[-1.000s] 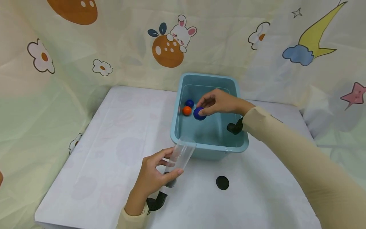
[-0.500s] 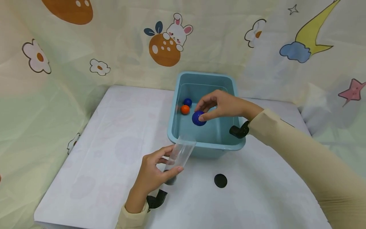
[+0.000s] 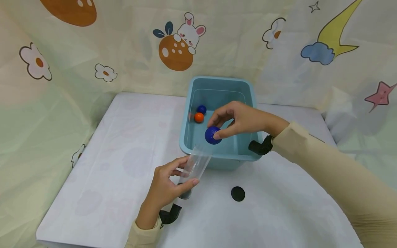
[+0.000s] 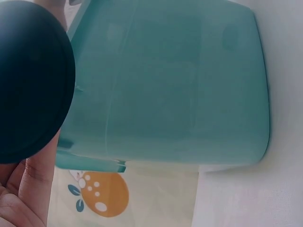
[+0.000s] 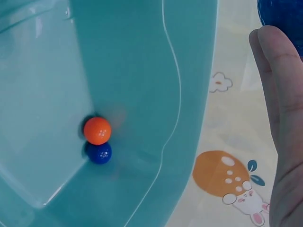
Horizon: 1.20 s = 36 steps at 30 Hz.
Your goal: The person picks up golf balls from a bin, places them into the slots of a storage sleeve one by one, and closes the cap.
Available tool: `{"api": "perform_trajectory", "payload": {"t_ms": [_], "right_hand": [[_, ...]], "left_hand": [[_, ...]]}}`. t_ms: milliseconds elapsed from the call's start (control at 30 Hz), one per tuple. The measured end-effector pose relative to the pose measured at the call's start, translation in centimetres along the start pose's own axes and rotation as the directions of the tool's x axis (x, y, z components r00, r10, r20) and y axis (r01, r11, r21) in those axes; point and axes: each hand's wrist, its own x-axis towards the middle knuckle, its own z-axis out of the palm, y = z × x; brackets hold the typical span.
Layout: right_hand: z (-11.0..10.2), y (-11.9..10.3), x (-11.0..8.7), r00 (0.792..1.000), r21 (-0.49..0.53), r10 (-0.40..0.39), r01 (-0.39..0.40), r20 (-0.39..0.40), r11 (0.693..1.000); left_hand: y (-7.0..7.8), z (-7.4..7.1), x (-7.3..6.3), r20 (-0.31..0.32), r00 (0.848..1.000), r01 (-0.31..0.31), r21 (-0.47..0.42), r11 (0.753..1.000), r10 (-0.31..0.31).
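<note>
My left hand [image 3: 169,184] grips a clear tube [image 3: 196,167] with a dark bottom end; the tube leans, its open top close to the near rim of a blue-green bin [image 3: 224,163]. In the left wrist view the dark round base [image 4: 35,82] of the tube fills the left side. Above the bin, my right hand [image 3: 242,119] pinches a blue ball [image 3: 212,135] between thumb and fingers, just above the tube's mouth and apart from it. On the bin floor, an orange ball [image 5: 97,131] and a second blue ball [image 5: 100,153] lie side by side against the wall.
A flat black disc [image 3: 237,194] lies on the white tabletop [image 3: 136,137] in front of the bin. Printed cloth [image 3: 133,41] hangs behind the table and along its sides. Black wrist mounts [image 3: 260,146] stick out from both sleeves.
My right hand has moved the blue ball down and toward me, nearer the tube's top. The left hand and tube stay almost still. The whole head view has shifted slightly.
</note>
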Motion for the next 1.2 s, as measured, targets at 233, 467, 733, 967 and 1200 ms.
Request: {"api": "perform_trajectory", "payload": {"t_ms": [233,467,733,967,1200], "right_hand": [[0.8,-0.6,-0.3,0.999,0.049,-0.025,0.024,0.021,0.999],[1.6,-0.8,-0.2,0.995,0.069,-0.076,0.072,0.066,0.995],[1.8,-0.9,-0.3,0.991,0.098,-0.101,0.093,0.087,0.991],[1.9,-0.8,-0.4,0.991,0.111,-0.107,0.097,0.086,0.989],[1.7,-1.0,-0.7,0.992,0.116,-0.097,0.087,0.080,0.989]], "left_hand": [[0.1,0.1,0.1,0.008,1.000,-0.002,-0.003,1.000,0.002],[0.5,0.0,0.1,0.011,1.000,-0.015,-0.015,1.000,0.015],[0.7,-0.1,0.0,0.008,1.000,-0.011,-0.010,1.000,0.012],[1.1,-0.1,0.1,0.013,1.000,0.009,0.001,1.000,-0.009],[1.2,-0.1,0.0,0.009,1.000,0.005,0.002,1.000,-0.005]]}}
